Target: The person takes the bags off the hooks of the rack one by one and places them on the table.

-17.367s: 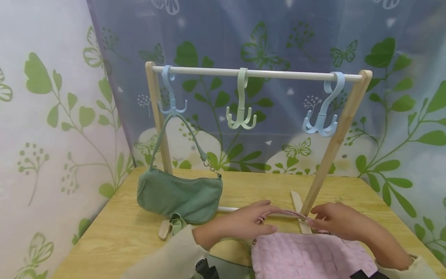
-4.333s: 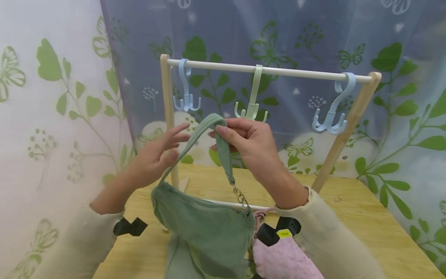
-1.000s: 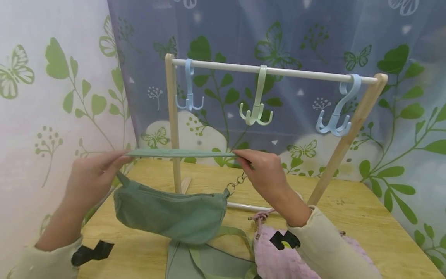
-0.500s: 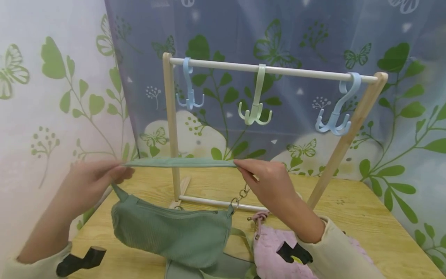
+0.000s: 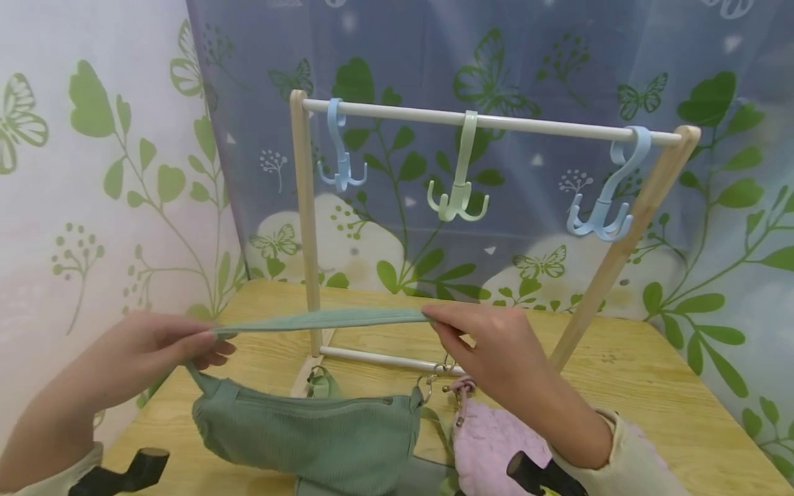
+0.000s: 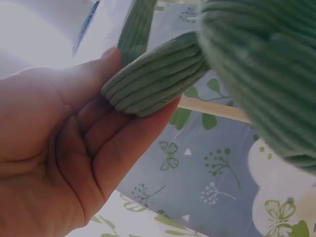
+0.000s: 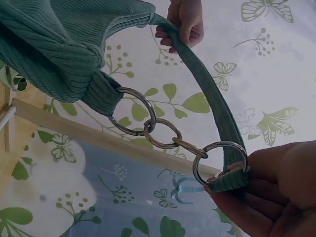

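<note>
A green corduroy shoulder bag (image 5: 310,434) hangs by its strap (image 5: 335,319) between the two hands in the head view. The left hand (image 5: 149,344) pinches the strap's left end, where it bends down to the bag; the left wrist view shows the ribbed strap (image 6: 155,76) between thumb and fingers. At the other end, the right hand (image 5: 502,344) pinches the strap beside its metal ring. In the right wrist view a short chain of rings (image 7: 163,133) joins that strap end to the bag. The strap is stretched nearly level, the bag sagging below it.
Behind stands a wooden rack with a white bar (image 5: 409,114). Two blue hooks (image 5: 342,172) (image 5: 600,219) and a pale green hook (image 5: 457,200) hang from it. A pink quilted bag (image 5: 496,441) and a grey-green bag (image 5: 428,477) lie on the wooden table (image 5: 670,413).
Over the last second both hands have lowered, and the green bag has come down toward the table with them. Earlier the bag hung from the left blue hook while the hands held the pink bag's strap.
</note>
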The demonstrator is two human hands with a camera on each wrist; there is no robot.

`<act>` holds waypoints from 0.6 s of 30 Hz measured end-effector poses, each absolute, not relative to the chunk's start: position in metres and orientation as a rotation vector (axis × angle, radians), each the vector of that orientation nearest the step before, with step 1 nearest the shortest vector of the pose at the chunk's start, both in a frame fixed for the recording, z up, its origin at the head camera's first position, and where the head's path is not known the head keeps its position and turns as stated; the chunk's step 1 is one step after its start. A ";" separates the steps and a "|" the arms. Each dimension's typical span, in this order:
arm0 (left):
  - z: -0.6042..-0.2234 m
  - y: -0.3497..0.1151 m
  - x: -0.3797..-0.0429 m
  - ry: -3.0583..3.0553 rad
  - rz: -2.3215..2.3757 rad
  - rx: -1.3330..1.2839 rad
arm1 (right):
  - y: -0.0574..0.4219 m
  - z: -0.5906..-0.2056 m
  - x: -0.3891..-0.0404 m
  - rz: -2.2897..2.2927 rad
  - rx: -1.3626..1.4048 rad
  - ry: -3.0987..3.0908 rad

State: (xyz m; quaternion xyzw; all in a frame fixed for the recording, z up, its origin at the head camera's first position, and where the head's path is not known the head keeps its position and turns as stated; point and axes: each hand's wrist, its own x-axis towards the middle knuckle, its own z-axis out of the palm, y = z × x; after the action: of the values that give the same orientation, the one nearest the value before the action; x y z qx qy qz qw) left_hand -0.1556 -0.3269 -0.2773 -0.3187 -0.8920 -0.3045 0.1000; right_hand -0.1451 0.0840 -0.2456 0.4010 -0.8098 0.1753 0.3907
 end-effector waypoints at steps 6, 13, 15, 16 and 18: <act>-0.278 -0.341 -0.153 -2.645 -1.033 -0.917 | 0.087 -0.242 -0.135 0.517 1.026 -2.057; -0.281 -0.331 -0.153 -2.631 -1.228 -0.940 | 0.080 -0.241 -0.134 0.541 0.968 -2.099; -0.283 -0.317 -0.152 -2.633 -1.271 -1.005 | 0.075 -0.242 -0.137 0.545 0.951 -2.112; -0.284 -0.309 -0.151 -2.633 -1.275 -1.024 | 0.072 -0.242 -0.138 0.551 0.947 -2.119; -0.287 -0.295 -0.147 -2.631 -1.286 -1.082 | 0.067 -0.243 -0.141 0.556 0.952 -2.117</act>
State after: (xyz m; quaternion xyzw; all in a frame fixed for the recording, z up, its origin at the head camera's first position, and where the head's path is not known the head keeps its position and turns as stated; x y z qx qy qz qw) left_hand -0.1467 -0.2952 -0.2869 -0.3465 -0.8427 -0.4119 0.0098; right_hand -0.1411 0.0666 -0.2428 0.3708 -0.8245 0.2164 0.3686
